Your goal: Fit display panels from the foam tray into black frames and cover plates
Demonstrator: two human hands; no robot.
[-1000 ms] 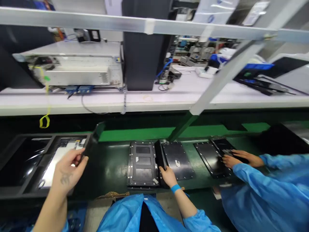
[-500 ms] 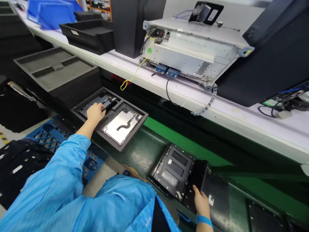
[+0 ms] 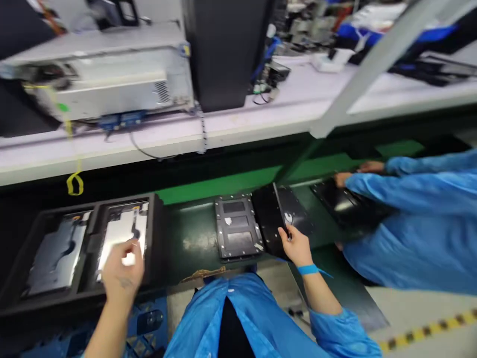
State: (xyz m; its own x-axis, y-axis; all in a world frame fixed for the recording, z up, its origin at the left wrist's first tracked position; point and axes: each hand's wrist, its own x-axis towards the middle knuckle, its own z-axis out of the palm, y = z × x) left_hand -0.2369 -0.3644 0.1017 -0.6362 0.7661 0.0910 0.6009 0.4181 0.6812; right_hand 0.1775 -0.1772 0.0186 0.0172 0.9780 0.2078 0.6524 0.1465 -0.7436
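My left hand (image 3: 122, 271) is blurred, thumb and forefinger pinched together over the right compartment of a black foam tray (image 3: 94, 219). Whatever sits between those fingertips is too small to name. A silver screen panel (image 3: 115, 228) with a dark curved cable lies under that hand, and a second panel (image 3: 61, 251) fills the left compartment. My right hand (image 3: 296, 244) grips the edge of a black flat cover (image 3: 266, 219), which is tilted up. Left of the cover, a black fixture plate (image 3: 238, 226) with rectangular recesses lies on the green belt (image 3: 190, 243).
At the right, a co-worker's hands (image 3: 354, 174) touch another black fixture (image 3: 346, 204). Behind the belt, a white shelf (image 3: 231, 122) carries a metal machine (image 3: 115, 74) and a black box (image 3: 227, 54). A yellow strap (image 3: 75, 183) and a grey post (image 3: 357, 84) hang in front.
The view has swung right, bringing the co-worker into sight. My left hand has moved from the left compartment to over the right one. My right hand now grips the cover's edge, higher up.
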